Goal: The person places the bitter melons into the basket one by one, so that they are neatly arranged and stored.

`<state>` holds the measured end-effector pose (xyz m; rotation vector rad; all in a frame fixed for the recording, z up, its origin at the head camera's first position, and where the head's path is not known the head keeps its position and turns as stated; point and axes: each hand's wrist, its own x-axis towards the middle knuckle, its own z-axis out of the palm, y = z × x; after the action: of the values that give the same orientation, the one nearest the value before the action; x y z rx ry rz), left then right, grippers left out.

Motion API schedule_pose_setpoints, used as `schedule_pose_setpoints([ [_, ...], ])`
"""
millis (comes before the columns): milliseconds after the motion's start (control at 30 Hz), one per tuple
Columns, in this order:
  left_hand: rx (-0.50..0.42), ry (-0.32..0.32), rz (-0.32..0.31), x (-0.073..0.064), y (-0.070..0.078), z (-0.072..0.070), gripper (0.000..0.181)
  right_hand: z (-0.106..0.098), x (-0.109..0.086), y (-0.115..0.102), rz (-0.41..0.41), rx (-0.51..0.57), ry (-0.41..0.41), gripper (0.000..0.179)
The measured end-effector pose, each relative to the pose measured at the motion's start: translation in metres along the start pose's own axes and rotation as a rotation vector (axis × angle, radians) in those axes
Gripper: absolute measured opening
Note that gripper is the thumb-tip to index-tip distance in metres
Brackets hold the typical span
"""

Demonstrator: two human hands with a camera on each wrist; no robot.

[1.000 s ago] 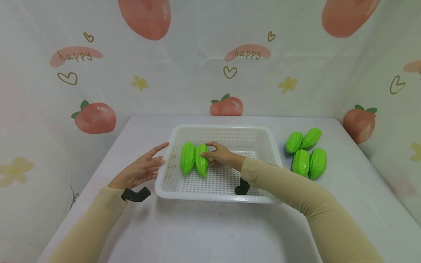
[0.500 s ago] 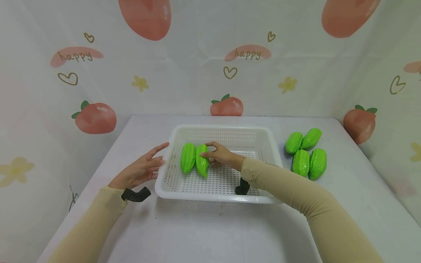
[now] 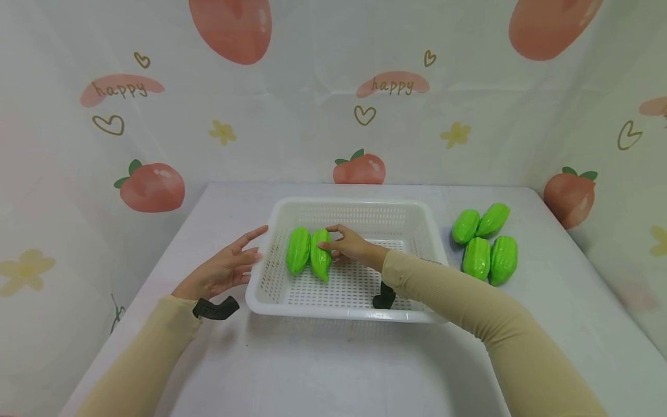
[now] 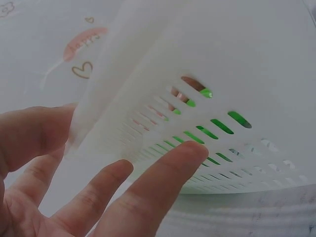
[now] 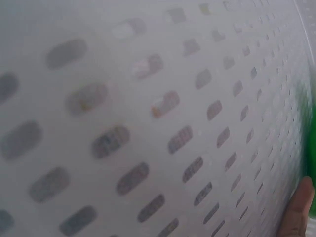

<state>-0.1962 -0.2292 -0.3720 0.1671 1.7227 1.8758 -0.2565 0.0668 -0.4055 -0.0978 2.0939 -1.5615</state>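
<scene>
A white perforated plastic basket stands in the middle of the table. Inside it, toward the left, a glossy green ridged gourd lies side by side with a second green gourd whose tip tapers toward the front. My right hand reaches into the basket and grips this second gourd from its right side, thumb on top. In the right wrist view a finger shows at the green surface. My left hand is at the basket's left wall, its spread fingertips against the outside; the left wrist view shows this wall.
Several more green gourds lie grouped on the table right of the basket. Black wrist mounts sit on both sleeves. A printed cloth hangs behind and at both sides of the white table.
</scene>
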Motion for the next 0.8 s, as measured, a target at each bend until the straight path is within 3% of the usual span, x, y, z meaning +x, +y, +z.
schedule_pose_setpoints([
  [800,0.008,0.020,-0.005,0.0006,0.0000,0.0001,0.070,0.0000,-0.0008,-0.0011,0.020,-0.011,0.017,0.066],
])
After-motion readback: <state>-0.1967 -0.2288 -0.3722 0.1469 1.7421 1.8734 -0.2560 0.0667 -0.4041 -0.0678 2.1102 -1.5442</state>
